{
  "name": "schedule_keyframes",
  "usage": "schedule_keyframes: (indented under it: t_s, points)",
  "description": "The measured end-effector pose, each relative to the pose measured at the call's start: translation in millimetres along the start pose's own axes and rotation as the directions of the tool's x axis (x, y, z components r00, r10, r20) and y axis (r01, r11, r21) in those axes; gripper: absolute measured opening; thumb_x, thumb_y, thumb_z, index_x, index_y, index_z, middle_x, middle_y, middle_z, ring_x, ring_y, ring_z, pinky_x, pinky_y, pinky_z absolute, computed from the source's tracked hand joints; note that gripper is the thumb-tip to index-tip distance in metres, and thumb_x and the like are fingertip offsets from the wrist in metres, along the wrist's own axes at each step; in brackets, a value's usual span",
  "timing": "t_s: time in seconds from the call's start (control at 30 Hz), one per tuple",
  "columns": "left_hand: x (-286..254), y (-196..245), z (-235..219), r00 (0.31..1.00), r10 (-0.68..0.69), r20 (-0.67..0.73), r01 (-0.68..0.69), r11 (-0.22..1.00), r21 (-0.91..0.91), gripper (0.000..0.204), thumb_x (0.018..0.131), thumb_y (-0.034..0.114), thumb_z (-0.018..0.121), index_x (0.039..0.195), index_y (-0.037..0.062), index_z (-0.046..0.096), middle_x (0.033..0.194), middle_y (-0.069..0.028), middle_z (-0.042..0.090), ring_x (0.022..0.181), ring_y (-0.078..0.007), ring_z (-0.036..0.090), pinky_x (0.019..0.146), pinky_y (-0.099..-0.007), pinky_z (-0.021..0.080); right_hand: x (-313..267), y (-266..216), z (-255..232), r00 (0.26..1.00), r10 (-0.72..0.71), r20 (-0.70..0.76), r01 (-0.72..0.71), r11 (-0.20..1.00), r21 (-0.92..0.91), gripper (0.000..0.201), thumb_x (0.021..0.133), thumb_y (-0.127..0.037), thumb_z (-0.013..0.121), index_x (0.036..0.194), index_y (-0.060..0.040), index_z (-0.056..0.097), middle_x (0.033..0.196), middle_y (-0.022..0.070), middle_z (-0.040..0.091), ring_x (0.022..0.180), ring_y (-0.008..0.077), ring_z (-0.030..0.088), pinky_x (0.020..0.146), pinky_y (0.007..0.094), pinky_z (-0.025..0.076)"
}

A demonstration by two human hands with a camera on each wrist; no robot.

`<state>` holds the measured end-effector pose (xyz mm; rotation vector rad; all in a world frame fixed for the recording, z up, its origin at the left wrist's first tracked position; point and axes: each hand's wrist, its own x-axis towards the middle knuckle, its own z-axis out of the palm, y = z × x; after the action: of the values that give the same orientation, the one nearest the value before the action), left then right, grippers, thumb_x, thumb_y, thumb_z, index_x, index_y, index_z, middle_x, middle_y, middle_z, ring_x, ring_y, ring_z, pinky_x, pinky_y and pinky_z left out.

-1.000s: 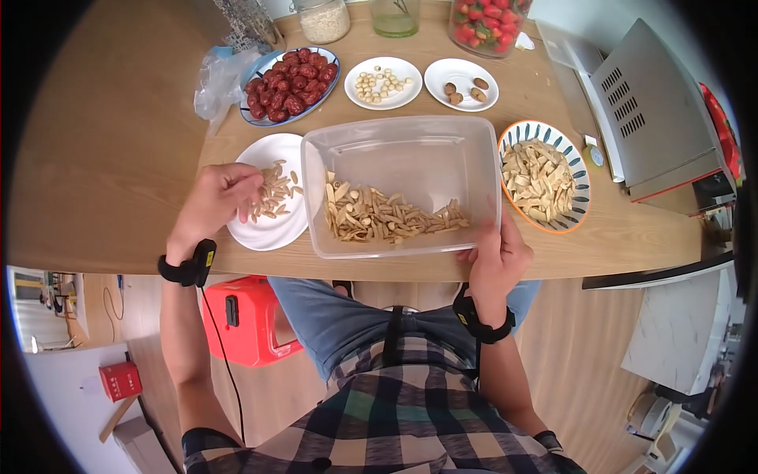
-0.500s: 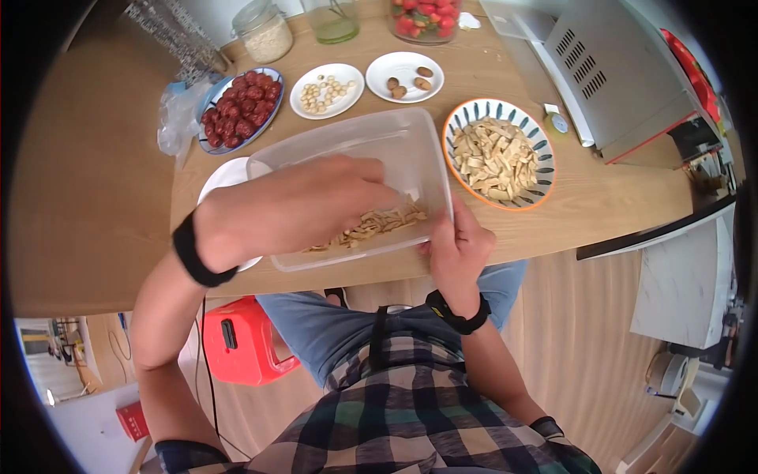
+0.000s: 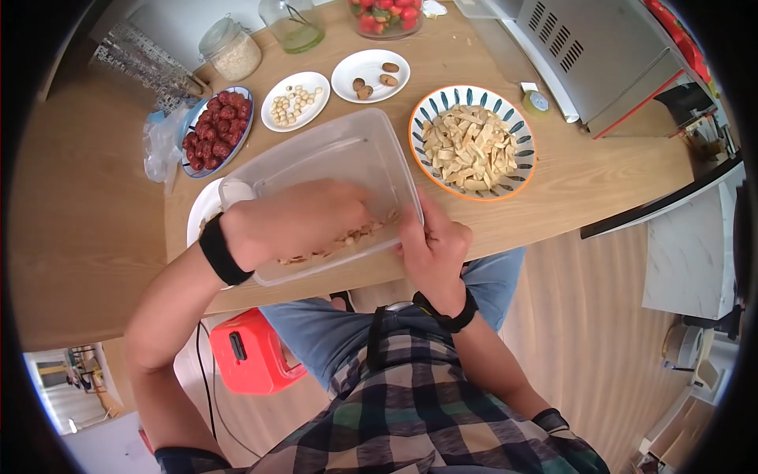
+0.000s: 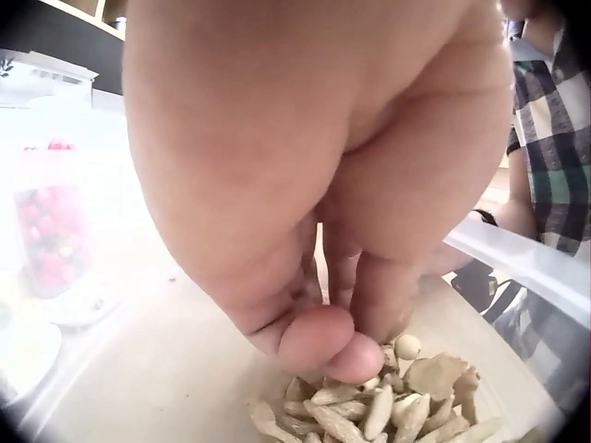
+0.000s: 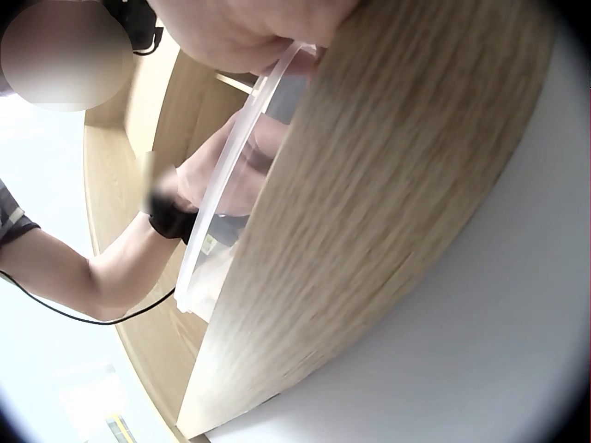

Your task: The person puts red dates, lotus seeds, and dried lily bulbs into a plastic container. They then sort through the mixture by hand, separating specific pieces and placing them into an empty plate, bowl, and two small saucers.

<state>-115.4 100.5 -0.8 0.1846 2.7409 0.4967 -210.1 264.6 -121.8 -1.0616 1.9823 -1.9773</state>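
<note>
A clear plastic box (image 3: 332, 154) stands tilted near the table's front edge, with dried beige root pieces (image 4: 337, 420) along its near side. Reaching down inside it, my left hand (image 3: 300, 217) has its fingers curled, and thumb and fingertips pinch at the pieces. A round whitish seed (image 4: 407, 347) lies beside those fingertips. My right hand (image 3: 437, 246) grips the box's near right corner, thumb over the rim; the right wrist view shows the rim (image 5: 226, 166) in its grasp. Partly hidden behind the left wrist is a white plate (image 3: 197, 217).
Right of the box sits a patterned bowl (image 3: 525, 158) of dried slices. Behind are a plate of red dates (image 3: 217, 130), one of pale seeds (image 3: 292, 104), one of brown nuts (image 3: 387, 79), a jar of grains (image 3: 235, 54) and a strawberry container (image 3: 385, 16). A grey appliance (image 3: 588, 55) stands at the right.
My left hand has moved from the white plate into the box, down to the root pieces. The right hand keeps its grip on the corner. The head view has shifted and turned.
</note>
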Motion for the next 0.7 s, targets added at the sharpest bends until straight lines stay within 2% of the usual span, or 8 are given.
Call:
schedule_keyframes:
  t_s: [0.13, 0.2, 0.23, 0.27, 0.3, 0.33, 0.4, 0.7]
  points:
    - [-10.3, -12.0, -9.2, 0.996, -0.053, -0.067, 0.048, 0.996, -0.073, 0.012, 0.083, -0.001, 0.065, 0.095, -0.0044, 0.068, 0.093, -0.0164, 0.063, 0.086, -0.0349, 0.065, 0.073, -0.0409, 0.053, 1.4, -5.6, -0.1, 0.999, 0.04, 0.025, -0.04, 0.999, 0.007, 0.026, 0.098, -0.009, 0.064, 0.119, 0.0062, 0.069, 0.052, 0.0079, 0.05, 0.042, 0.0105, 0.05, 0.044, 0.0283, 0.041]
    - [-17.4, -12.8, -18.4, 0.982, -0.01, -0.19, -0.021, 0.987, -0.161, 0.008, 0.086, -0.003, 0.066, 0.093, -0.0067, 0.068, 0.088, -0.0147, 0.065, 0.072, -0.0275, 0.067, 0.062, -0.0358, 0.053, 0.1, -1.3, 2.1, 1.0, 0.026, 0.015, -0.026, 1.0, 0.017, 0.027, 0.098, -0.009, 0.064, 0.119, 0.0063, 0.069, 0.052, 0.0072, 0.051, 0.043, 0.0096, 0.051, 0.044, 0.028, 0.041]
    - [-20.9, -9.8, -21.6, 0.981, -0.012, -0.192, -0.02, 0.987, -0.161, 0.008, 0.086, -0.003, 0.066, 0.093, -0.0067, 0.068, 0.088, -0.0147, 0.065, 0.072, -0.0275, 0.067, 0.062, -0.0358, 0.053, 0.3, -0.6, 2.8, 1.0, 0.012, 0.003, -0.012, 1.0, 0.025, 0.027, 0.098, -0.009, 0.064, 0.12, 0.0064, 0.069, 0.052, 0.0066, 0.052, 0.044, 0.0088, 0.052, 0.044, 0.0276, 0.041]
    - [-25.0, -5.4, -23.7, 0.971, -0.16, -0.179, 0.082, 0.922, -0.379, 0.008, 0.088, -0.003, 0.066, 0.094, -0.0077, 0.068, 0.084, -0.0131, 0.065, 0.068, -0.0225, 0.067, 0.058, -0.0324, 0.051, 0.4, -2.2, 2.4, 1.0, 0.01, 0.005, -0.01, 1.0, 0.026, 0.027, 0.098, -0.009, 0.064, 0.12, 0.0064, 0.069, 0.052, 0.0066, 0.052, 0.044, 0.0088, 0.052, 0.044, 0.0276, 0.041]
    - [-28.3, -3.2, -24.3, 0.945, -0.298, -0.134, 0.17, 0.799, -0.577, 0.007, 0.09, -0.003, 0.067, 0.094, -0.0087, 0.068, 0.081, -0.0115, 0.065, 0.063, -0.0175, 0.066, 0.054, -0.0289, 0.05, 1.3, -6.5, 1.6, 0.999, 0.036, 0.01, -0.036, 0.998, 0.046, 0.027, 0.098, -0.009, 0.064, 0.12, 0.0061, 0.069, 0.052, 0.0061, 0.053, 0.044, 0.0087, 0.054, 0.044, 0.0271, 0.042]
    - [-30.6, -4.2, -24.0, 0.944, -0.301, -0.138, 0.17, 0.798, -0.578, 0.007, 0.09, -0.003, 0.067, 0.094, -0.0087, 0.068, 0.081, -0.0115, 0.065, 0.063, -0.0175, 0.066, 0.054, -0.0289, 0.05, 1.8, -9.1, 1.2, 0.998, 0.061, 0.015, -0.062, 0.996, 0.066, 0.027, 0.099, -0.009, 0.064, 0.121, 0.0058, 0.069, 0.052, 0.0056, 0.054, 0.045, 0.0086, 0.056, 0.044, 0.0266, 0.042]
    - [-34.8, -7.2, -24.3, 0.926, -0.365, -0.091, 0.239, 0.757, -0.608, 0.008, 0.092, -0.003, 0.066, 0.097, -0.0094, 0.068, 0.079, -0.0085, 0.065, 0.06, -0.0109, 0.064, 0.05, -0.0256, 0.048, 2.4, -10.3, 0.7, 0.998, 0.066, 0.02, -0.067, 0.996, 0.061, 0.027, 0.098, -0.009, 0.064, 0.121, 0.0056, 0.069, 0.052, 0.0054, 0.056, 0.045, 0.009, 0.059, 0.045, 0.0264, 0.043]
    - [-44.7, -7.5, -21.8, 0.881, -0.47, -0.054, 0.289, 0.626, -0.724, 0.008, 0.093, -0.003, 0.067, 0.097, -0.0092, 0.068, 0.081, -0.0073, 0.066, 0.062, -0.0115, 0.065, 0.052, -0.0264, 0.051, 1.2, -7.2, 1.5, 0.998, 0.062, 0.011, -0.062, 0.997, 0.036, 0.027, 0.096, -0.005, 0.062, 0.119, 0.0056, 0.07, 0.055, 0.006, 0.061, 0.047, 0.0102, 0.064, 0.045, 0.0259, 0.045]
